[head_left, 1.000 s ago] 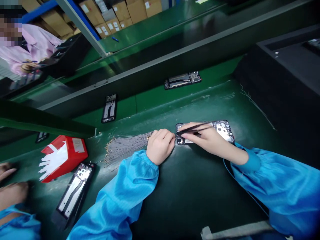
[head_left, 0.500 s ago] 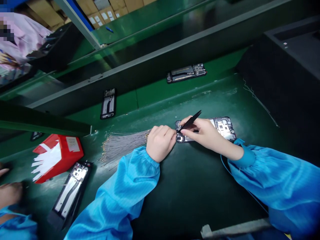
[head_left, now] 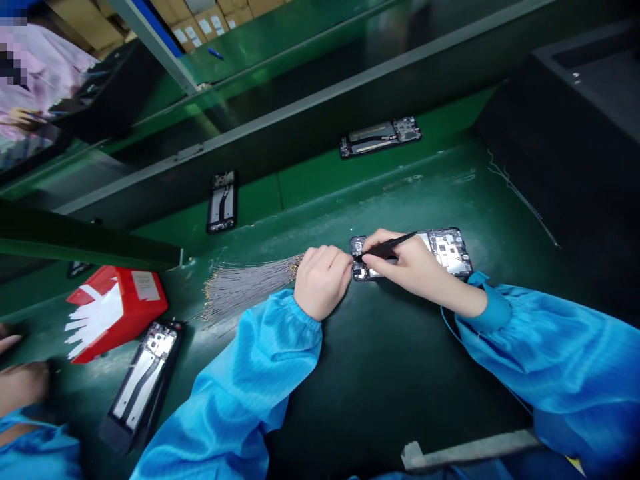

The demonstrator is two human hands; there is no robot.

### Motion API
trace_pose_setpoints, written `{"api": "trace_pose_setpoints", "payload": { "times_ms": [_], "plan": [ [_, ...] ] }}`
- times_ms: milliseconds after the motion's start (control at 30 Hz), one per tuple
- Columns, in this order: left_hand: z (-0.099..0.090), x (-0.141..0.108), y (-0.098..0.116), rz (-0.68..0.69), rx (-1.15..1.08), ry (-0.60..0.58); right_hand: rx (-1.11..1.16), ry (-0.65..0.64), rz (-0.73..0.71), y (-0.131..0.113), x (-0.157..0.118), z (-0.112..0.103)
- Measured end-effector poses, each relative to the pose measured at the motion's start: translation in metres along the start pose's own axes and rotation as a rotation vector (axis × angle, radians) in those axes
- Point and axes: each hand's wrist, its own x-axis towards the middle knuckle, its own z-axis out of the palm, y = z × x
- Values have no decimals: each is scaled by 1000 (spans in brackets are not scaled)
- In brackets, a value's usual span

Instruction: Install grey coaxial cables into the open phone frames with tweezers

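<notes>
Tweezers Over an Open Phone on a Green Surface

A right hand pinches the black tweezers between closed fingers above the left end of the phone, which lies flat on the scuffed, glossy surface. The left hand rests at that same end, fingers curled in; whether they grip anything cannot be told. Just left of it fans a bundle of grey wires. Farther left, a red bin spills white strips near a second opened phone, with a co-worker's hand at the edge of view. Two more phones lie well apart on a green strip along the far side. A black box stands at right. Beyond a metal rail, a person in pink sits near stacked cartons.
</notes>
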Motion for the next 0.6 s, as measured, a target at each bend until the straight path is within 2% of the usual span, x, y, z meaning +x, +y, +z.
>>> {"api": "trace_pose_setpoints", "payload": {
  "times_ms": [600],
  "plan": [
    [-1,-3,1,53,-6,21,-33,-14,-22,-1,-1,-1]
  ]
}}
